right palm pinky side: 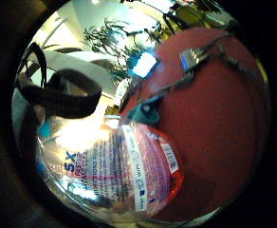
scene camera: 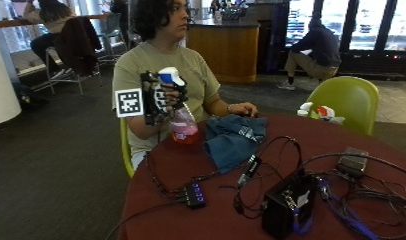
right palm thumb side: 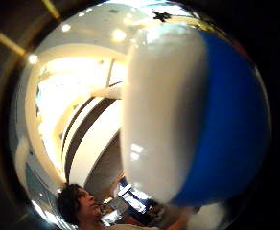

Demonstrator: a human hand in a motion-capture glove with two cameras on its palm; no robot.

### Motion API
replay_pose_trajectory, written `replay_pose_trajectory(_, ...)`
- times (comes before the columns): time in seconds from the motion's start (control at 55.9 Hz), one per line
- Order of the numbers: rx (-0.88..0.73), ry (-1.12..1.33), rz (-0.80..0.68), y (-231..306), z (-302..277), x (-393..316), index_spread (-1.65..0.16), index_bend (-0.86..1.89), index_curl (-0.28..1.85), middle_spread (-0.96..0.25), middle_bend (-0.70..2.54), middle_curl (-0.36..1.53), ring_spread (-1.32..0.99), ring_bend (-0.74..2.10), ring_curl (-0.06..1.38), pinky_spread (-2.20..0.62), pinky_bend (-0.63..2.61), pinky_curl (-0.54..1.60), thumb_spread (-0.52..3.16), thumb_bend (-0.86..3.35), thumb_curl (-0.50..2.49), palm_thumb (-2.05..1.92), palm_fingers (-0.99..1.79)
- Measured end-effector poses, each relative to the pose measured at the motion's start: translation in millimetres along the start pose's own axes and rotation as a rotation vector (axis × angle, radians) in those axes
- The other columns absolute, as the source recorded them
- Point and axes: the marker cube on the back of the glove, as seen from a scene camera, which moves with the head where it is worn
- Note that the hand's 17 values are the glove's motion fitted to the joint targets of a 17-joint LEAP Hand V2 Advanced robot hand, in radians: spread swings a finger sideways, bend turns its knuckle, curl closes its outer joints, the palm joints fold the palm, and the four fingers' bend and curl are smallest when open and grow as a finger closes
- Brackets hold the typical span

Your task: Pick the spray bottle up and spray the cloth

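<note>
In the outside view my gloved right hand point(scene camera: 158, 100) grips the neck of a spray bottle point(scene camera: 183, 127) and holds it lifted above the near edge of the round maroon table point(scene camera: 209, 210). The bottle has a white and blue spray head point(scene camera: 171, 76) and pink liquid at its base. A crumpled blue cloth point(scene camera: 233, 137) lies on the table just beside the bottle. The bare left hand point(scene camera: 243, 109) rests at the cloth's far edge. The little finger side palm view shows the bottle's labelled body point(right palm pinky side: 115, 175) close up; the thumb side palm view is filled by the spray head point(right palm thumb side: 188, 110).
A black box point(scene camera: 286, 205), a small hub point(scene camera: 193, 194) and several cables point(scene camera: 349, 200) cover the table's front and right side. Another spray bottle point(scene camera: 317, 111) stands at the far edge by a green chair point(scene camera: 346, 100).
</note>
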Motion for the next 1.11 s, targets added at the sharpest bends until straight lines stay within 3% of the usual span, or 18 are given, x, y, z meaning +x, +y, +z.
replay_pose_trajectory(0.107, -0.125, 0.071, -0.091, -15.9, -25.4, -38.1, -0.27, 0.23, 0.4, -0.21, 0.47, 0.49, -0.2, 0.49, 0.43, -0.2, 0.32, 0.4, 0.43, -0.03, 0.57, 1.07, 1.36)
replay_pose_trajectory(0.179, -0.191, 0.152, -0.222, -38.6, -20.8, -56.7, -0.27, 0.26, 0.43, -0.22, 0.49, 0.5, -0.21, 0.51, 0.44, -0.23, 0.32, 0.4, 0.36, -0.04, 0.59, 1.05, 1.37)
replay_pose_trajectory(0.376, -0.505, 0.477, -0.338, -55.3, 12.4, -95.3, -0.28, 0.34, 0.49, -0.24, 0.54, 0.52, -0.23, 0.55, 0.46, -0.27, 0.34, 0.41, 0.23, -0.03, 0.64, 1.02, 1.37)
replay_pose_trajectory(0.572, -0.93, 0.86, -0.283, -42.2, 67.3, -93.2, -0.28, 0.37, 0.53, -0.24, 0.57, 0.52, -0.23, 0.57, 0.48, -0.27, 0.35, 0.42, 0.16, -0.03, 0.68, 1.01, 1.37)
replay_pose_trajectory(0.894, -1.283, 1.381, -0.186, 2.3, 141.3, -30.1, -0.27, 0.38, 0.55, -0.24, 0.59, 0.52, -0.23, 0.58, 0.49, -0.27, 0.37, 0.43, 0.13, -0.03, 0.71, 1.01, 1.35)
replay_pose_trajectory(1.109, -1.428, 1.501, -0.102, 25.2, 161.5, 22.0, -0.27, 0.37, 0.56, -0.24, 0.6, 0.52, -0.22, 0.58, 0.49, -0.26, 0.37, 0.43, 0.13, -0.03, 0.73, 1.01, 1.34)
